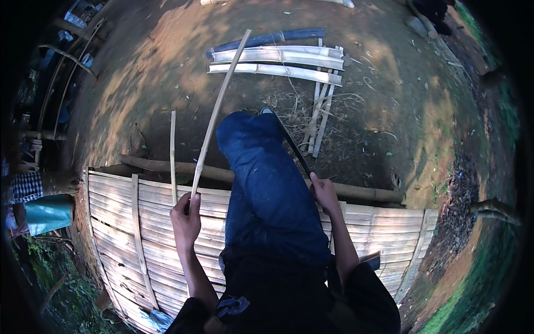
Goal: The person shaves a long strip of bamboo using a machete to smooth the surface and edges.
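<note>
My left hand (187, 214) is closed round the lower end of a long split bamboo strip (218, 111), which slants up and away to the right. My right hand (324, 192) grips the near end of a long, thin, dark machete (293, 142). Its blade runs along the right side of my knee, with the tip near my shoe. The strip and the machete are apart, one on each side of my jeans-clad legs (267, 167). A second, shorter bamboo strip (173, 153) stands left of my left hand.
I sit on a bamboo slat bench (384, 234) with a bamboo pole (361, 193) along its far edge. Ahead on the ground lie split bamboo halves (278, 57), thin strips (322, 125) and curled shavings (347, 106). A person's checkered garment (26, 187) shows at far left.
</note>
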### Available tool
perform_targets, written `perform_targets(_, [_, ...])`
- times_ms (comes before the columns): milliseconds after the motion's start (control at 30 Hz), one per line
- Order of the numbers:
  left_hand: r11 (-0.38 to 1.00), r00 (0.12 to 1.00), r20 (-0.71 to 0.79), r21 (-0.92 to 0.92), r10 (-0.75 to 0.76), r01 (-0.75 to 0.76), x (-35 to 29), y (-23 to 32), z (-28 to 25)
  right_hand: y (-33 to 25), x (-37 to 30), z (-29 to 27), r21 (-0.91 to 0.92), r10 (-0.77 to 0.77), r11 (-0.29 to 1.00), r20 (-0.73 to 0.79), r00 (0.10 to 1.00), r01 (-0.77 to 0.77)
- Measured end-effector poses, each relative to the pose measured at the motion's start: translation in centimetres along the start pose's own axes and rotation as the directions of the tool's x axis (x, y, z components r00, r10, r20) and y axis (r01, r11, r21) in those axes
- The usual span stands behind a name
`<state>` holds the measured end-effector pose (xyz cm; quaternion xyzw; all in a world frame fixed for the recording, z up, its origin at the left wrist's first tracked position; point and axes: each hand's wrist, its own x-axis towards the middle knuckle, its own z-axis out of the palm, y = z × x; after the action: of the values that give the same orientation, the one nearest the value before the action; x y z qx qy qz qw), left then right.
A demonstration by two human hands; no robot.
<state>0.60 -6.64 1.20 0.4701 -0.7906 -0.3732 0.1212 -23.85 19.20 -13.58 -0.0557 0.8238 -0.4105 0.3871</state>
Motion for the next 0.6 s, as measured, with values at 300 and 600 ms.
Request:
perform_targets(300, [0.999,0.999,-0.050,-0.047,0.000,-0.002,-0.2,-0.5,-0.4,-1.0,-2.3,-0.9,0.076,-0.052,0.995,-0.063,0.997,0.057])
perform_targets(600, [0.999,1.000,-0.013,-0.047,-0.010,0.009,-0.7,-0.5,-0.4,-2.6,-4.2,-0.2,0.341,-0.027,0.939,-0.066,0.997,0.048])
